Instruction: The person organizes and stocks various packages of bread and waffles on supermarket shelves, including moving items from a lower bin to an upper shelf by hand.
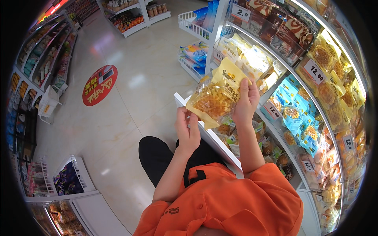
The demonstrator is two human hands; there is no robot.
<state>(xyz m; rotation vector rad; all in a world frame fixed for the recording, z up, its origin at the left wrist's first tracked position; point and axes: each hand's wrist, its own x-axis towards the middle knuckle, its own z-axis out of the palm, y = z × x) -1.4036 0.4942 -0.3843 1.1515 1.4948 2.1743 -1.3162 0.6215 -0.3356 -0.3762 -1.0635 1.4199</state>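
- In the head view, a waffle package hangs at a tilt in front of the person, between both hands and above a white shelf edge.
- It is a pale yellow bag with dark print and a glossy, crinkled clear window; golden-brown, grid-patterned waffle pieces show through.
- The right hand grips its upper right side, thumb on the front face.
- The left hand pinches its lower left corner between thumb and fingers.
- Counted: two hands, one held package, one round red floor sticker, and two white baskets at the shelf end, one above the other, with blue packages in them.
- At least six price tags line the display on the right, among chocolate-brown packs, yellow waffle bags and light blue waffle bags.
- The right hand's other fingers are mostly hidden behind the package, and the number of waffles inside cannot be told.
- The orange shirt is cut off by the lower edge; packs along the far left shelves are too small and dark to make out.
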